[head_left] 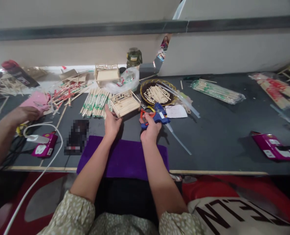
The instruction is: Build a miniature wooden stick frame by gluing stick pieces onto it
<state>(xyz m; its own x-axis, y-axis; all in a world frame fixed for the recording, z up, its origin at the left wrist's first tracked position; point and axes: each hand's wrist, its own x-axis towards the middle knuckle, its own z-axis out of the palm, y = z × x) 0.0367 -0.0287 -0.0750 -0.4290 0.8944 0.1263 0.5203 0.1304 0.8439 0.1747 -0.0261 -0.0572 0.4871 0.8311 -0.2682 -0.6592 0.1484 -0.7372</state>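
Note:
My left hand (112,125) grips the left corner of a small bed-like model (128,107) built of wooden sticks, tilted just above the table. In my right hand (150,129) is a blue glue gun (161,117) with an orange trigger; a translucent glue stick (177,138) trails from it toward the front. Its nozzle end lies to the right of the model. Behind the glue gun stands a woven basket (142,93) with short cut sticks (157,94). Left of the model lie chopsticks in green-printed wrappers (93,102).
A similar finished-looking model (107,75), a plastic bag (129,80) and a green bottle (134,57) stand behind. A purple cloth (125,158) lies under my forearms. At left, another person's hand (29,114) is beside a white cable (59,135). Packed chopsticks (218,91) lie at right.

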